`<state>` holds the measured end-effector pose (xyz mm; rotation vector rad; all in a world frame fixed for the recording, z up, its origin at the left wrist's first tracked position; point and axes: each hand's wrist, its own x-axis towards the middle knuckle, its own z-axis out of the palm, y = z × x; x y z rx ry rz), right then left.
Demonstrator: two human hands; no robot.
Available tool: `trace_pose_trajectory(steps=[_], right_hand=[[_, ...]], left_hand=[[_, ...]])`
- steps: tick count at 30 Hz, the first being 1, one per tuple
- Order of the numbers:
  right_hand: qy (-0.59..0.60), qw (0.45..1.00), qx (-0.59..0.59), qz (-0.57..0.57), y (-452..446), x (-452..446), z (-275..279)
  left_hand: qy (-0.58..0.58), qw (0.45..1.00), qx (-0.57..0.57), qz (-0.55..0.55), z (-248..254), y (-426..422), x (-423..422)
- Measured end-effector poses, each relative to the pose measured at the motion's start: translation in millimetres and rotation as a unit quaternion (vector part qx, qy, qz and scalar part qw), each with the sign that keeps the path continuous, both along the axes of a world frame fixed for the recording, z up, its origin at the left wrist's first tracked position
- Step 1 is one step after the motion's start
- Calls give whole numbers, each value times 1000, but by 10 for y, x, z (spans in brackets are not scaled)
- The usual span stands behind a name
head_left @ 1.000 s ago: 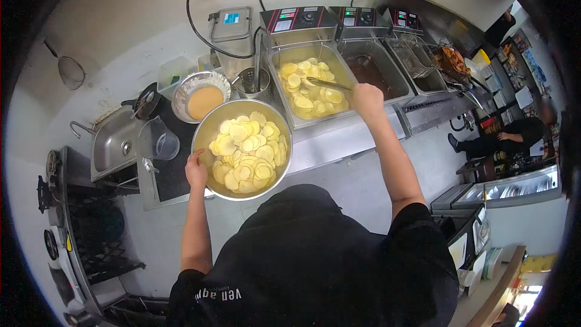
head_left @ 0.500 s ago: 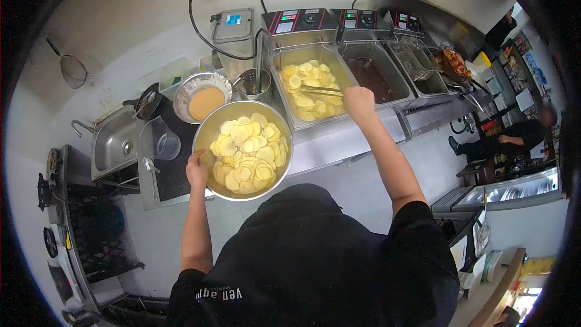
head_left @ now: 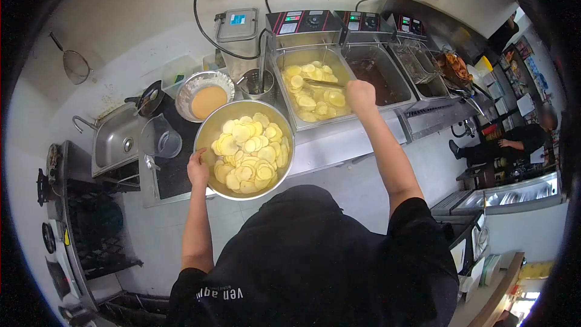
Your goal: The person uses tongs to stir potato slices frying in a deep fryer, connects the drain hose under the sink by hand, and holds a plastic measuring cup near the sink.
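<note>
Out left, a wire strainer (head_left: 77, 67) hung on the wall (head_left: 130, 36), and there was the steel sink (head_left: 111, 144) with its curved tap (head_left: 80, 123)! A clear jug (head_left: 164, 138) stood on the dark tabletop (head_left: 172, 177), a bowl (head_left: 186, 98) of tan liquid (head_left: 209, 102) sat nearby, and beyond stood a lidded container (head_left: 233, 38) (blue label (head_left: 238, 19) and all). Far right, a person (head_left: 525, 139) in black!

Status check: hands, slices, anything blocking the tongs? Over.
Left hand on the rim of the bowl. Right hand gripping tongs over the fryer. Slices in both. Nothing visibly blocking tongs.
</note>
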<state>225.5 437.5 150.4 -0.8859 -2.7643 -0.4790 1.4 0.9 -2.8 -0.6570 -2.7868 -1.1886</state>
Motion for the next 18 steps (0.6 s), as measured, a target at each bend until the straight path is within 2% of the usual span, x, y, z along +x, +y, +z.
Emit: trace_pose_trajectory(steps=[8, 13, 15, 18], right_hand=[[37, 997, -57, -39, 267, 216, 185], [24, 985, -153, -74, 146, 324, 461], [-25, 972, -209, -107, -13, 350, 656], [-10, 976, -166, -142, 290, 399, 312]], left_hand=[[11, 1000, 11, -7, -67, -29, -19], [5, 1000, -1, -7, -8, -10, -3], [20, 1000, 14, -7, -20, 0, -4], [-15, 1000, -18, 0, 55, 1, 9]])
